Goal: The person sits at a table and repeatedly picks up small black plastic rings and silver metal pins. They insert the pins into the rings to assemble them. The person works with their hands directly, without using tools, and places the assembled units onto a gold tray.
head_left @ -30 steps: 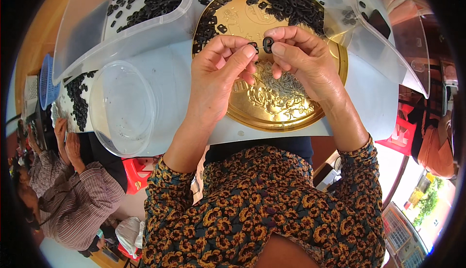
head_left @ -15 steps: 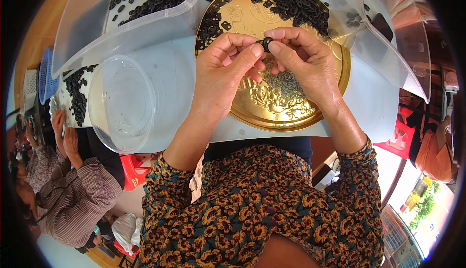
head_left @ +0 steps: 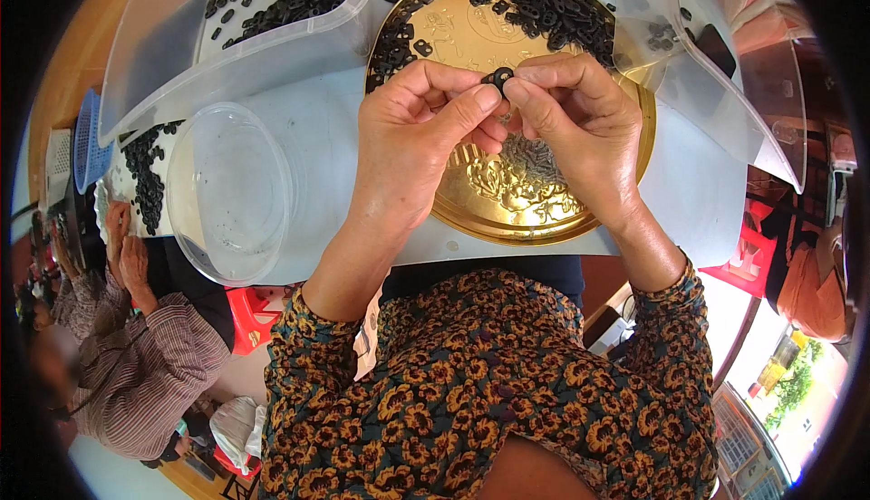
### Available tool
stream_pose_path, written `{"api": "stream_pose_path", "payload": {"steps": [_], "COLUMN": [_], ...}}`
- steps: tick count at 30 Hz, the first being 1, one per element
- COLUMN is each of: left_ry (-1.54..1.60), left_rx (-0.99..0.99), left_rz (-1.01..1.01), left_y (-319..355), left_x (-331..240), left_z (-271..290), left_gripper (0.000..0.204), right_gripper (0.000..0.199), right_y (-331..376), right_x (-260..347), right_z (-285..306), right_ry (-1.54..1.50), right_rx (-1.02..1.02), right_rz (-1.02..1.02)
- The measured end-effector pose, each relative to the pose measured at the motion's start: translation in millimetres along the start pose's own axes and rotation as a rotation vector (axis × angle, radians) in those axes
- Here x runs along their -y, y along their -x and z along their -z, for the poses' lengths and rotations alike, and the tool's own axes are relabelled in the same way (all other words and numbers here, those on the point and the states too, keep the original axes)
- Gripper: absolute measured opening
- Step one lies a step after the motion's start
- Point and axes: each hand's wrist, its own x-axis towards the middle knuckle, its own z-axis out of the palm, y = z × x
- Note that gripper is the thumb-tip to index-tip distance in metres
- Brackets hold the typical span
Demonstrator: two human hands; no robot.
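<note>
A small black oval piece with holes (head_left: 498, 79) is pinched between the fingertips of both hands. My left hand (head_left: 412, 133) grips it from one side, thumb against forefinger. From the other side my right hand (head_left: 584, 124) closes thumb and forefinger on it. Below them is a round gold tray (head_left: 494, 219) with an embossed surface. Many similar black pieces (head_left: 553, 13) lie along its far rim. A heap of small grey metal parts (head_left: 535, 158), partly hidden by my right hand, rests on the tray too.
A clear plastic bin (head_left: 263, 79) with black pieces stands at far left; another clear container (head_left: 725, 83) is at right. A round clear tub (head_left: 228, 197) sits at the left table edge. Beside it, a co-worker in a striped sleeve (head_left: 172, 346) has hands near more black pieces (head_left: 145, 178).
My right hand has turned slightly and shifted a little to the right. Both hands keep hold of the black piece, which now shows a hole more clearly.
</note>
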Motion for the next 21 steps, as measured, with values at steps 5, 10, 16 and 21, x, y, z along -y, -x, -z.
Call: {"api": "stream_pose_path", "payload": {"steps": [5,10,16,21], "left_ry": [0.001,0.033,-0.037,-0.061], "left_rx": [0.018,0.021,0.057,0.074], "left_rz": [-0.001,-0.006,0.013,-0.019], "left_y": [-3,-6,-5,-4], "left_x": [-1,-1,-8,-8], "left_z": [1,-2,-5,-8], "left_gripper": [0.008,0.011,0.015,0.018], "right_gripper": [0.012,0.015,0.017,0.019], "right_y": [-1,-4,-8,-10], "right_x": [4,5,-2,-3], "right_z": [3,8,20,21], "right_ry": [-0.015,-0.096,-0.27,-0.318], "right_rx": [0.028,0.046,0.082,0.043], "right_rz": [-0.024,-0.064,-0.161,-0.21]}}
